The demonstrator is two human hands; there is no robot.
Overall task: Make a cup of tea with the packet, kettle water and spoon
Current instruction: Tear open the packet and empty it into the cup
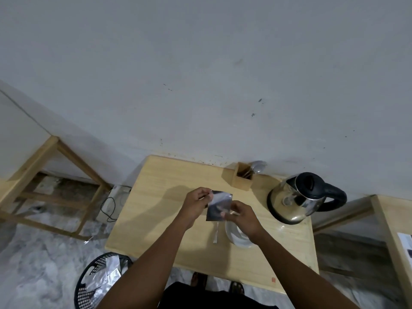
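Observation:
I hold a silvery foil packet [219, 205] above the middle of the small wooden table [169, 219]. My left hand [197, 205] pinches its top left corner. My right hand [243, 219] grips its lower right side. Below the packet a spoon [216, 234] lies flat on the table. A white cup [238, 238] stands to the spoon's right, partly hidden by my right wrist. The steel kettle [296, 199] with its black lid and handle stands at the table's right, apart from both hands.
A wooden holder [242, 176] with cutlery stands at the table's back edge by the wall. A black mesh bin [98, 282] with foil scraps sits on the floor at the front left. Wooden frames stand at both sides. My feet show under the front edge.

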